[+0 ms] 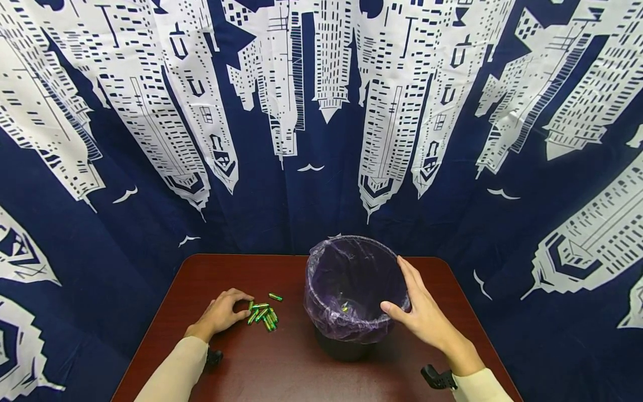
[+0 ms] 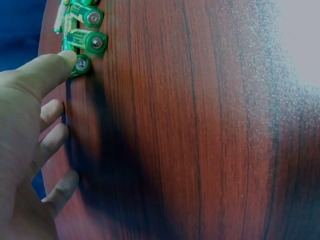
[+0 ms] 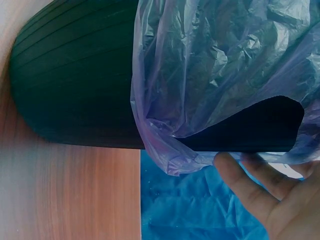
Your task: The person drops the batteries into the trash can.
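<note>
In the head view, my left hand (image 1: 221, 314) is at the left edge of a small heap of green batteries (image 1: 261, 315). Its thumb and forefinger are parted around the nearest battery. Seen from the left wrist, the thumb touches a battery (image 2: 81, 65) and the other fingertips rest near the tabletop. My right hand (image 1: 427, 315) holds the rim of a black trash can (image 1: 344, 350), thumb over the rim and fingers along the outside. A thin purple bag (image 1: 346, 329) lines the can and folds down over its rim. Something small and green-yellow (image 1: 344, 307) lies inside.
One battery (image 1: 275, 296) lies apart, behind the heap. The dark reddish wooden table (image 1: 251, 374) ends at a rounded back edge. Behind it hangs a navy curtain (image 1: 261, 218) printed with white skyscrapers upside down. A black band device (image 1: 438, 378) sits on the right wrist.
</note>
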`<control>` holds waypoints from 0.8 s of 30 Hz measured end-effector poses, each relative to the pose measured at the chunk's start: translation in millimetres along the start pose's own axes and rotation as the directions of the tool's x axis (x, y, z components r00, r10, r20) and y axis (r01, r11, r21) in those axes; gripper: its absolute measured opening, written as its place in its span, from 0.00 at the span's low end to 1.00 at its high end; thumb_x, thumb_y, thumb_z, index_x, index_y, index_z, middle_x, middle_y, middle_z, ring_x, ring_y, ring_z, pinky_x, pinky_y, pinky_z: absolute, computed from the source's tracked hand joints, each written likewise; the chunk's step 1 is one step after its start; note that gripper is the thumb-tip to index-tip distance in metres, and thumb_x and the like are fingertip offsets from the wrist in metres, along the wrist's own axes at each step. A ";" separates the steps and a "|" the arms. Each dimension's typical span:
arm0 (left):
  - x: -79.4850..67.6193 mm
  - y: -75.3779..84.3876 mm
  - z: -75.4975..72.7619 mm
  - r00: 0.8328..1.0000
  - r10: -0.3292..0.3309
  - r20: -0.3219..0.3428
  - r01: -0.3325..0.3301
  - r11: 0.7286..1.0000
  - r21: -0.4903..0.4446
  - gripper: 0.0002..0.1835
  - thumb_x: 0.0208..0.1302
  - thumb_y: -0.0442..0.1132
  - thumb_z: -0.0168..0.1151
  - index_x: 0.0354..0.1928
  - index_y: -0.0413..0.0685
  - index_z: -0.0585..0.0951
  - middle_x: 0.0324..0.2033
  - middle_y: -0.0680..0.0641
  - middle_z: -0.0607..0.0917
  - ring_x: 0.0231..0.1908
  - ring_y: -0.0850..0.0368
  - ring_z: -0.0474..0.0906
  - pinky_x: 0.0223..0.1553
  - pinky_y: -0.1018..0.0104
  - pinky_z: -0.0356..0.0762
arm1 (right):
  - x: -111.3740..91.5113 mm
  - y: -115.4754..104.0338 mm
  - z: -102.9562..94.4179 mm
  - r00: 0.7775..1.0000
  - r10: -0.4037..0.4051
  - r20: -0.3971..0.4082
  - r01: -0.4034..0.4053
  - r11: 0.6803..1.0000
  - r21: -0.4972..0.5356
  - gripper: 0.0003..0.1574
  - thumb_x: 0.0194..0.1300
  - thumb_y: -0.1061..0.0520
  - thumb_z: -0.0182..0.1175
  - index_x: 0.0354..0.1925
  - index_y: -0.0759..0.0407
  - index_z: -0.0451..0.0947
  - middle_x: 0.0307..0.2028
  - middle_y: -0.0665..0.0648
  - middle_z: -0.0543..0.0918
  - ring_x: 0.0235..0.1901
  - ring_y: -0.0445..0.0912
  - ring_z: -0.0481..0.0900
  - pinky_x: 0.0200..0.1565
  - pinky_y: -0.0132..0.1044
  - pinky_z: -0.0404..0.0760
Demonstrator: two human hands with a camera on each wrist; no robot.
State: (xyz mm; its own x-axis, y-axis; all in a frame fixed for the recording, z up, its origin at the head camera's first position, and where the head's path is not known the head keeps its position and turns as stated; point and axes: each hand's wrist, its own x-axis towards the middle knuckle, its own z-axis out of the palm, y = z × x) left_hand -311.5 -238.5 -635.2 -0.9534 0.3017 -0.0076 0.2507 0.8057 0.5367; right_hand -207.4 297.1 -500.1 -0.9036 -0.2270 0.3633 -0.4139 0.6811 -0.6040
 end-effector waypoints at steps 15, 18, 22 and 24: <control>-1.2 -6.7 1.5 0.999 0.021 -0.031 -0.020 0.999 0.031 0.27 0.74 0.47 0.83 0.71 0.55 0.90 0.70 0.41 0.86 0.73 0.32 0.79 0.69 0.19 0.75 | 0.9 -0.2 -1.1 1.000 0.002 0.000 -0.002 1.000 -0.008 0.75 0.70 0.40 0.77 0.97 0.56 0.46 0.94 0.68 0.53 0.89 0.75 0.59 0.79 0.89 0.63; -1.4 -5.6 2.0 0.999 0.014 -0.034 -0.013 1.000 0.028 0.27 0.73 0.46 0.84 0.71 0.55 0.90 0.70 0.42 0.85 0.73 0.33 0.78 0.69 0.20 0.74 | 1.1 0.3 -0.9 1.000 0.002 0.000 -0.002 1.000 -0.007 0.75 0.70 0.40 0.77 0.97 0.56 0.46 0.94 0.68 0.53 0.89 0.75 0.59 0.79 0.89 0.63; -1.6 -5.8 4.0 0.999 0.006 -0.041 -0.004 0.999 0.036 0.26 0.73 0.47 0.84 0.70 0.56 0.91 0.70 0.42 0.85 0.73 0.34 0.78 0.69 0.21 0.74 | 0.8 1.0 -0.3 1.000 0.001 0.001 -0.001 1.000 -0.007 0.75 0.70 0.41 0.78 0.96 0.57 0.46 0.93 0.68 0.54 0.89 0.75 0.59 0.79 0.89 0.64; -2.1 -6.4 5.2 0.999 0.004 -0.043 -0.002 0.999 0.040 0.25 0.73 0.48 0.83 0.69 0.56 0.90 0.70 0.42 0.85 0.73 0.34 0.79 0.69 0.21 0.75 | 0.6 1.2 -0.3 1.000 0.001 0.000 -0.001 1.000 -0.010 0.75 0.70 0.40 0.78 0.97 0.56 0.46 0.93 0.68 0.54 0.89 0.75 0.60 0.78 0.89 0.64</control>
State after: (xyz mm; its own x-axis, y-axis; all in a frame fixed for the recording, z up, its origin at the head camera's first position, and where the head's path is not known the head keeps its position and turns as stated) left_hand -310.2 -241.6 -643.0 -0.9588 0.2823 0.0312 0.2592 0.8247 0.5027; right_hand -208.3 298.0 -500.3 -0.9038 -0.2265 0.3631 -0.4123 0.6879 -0.5973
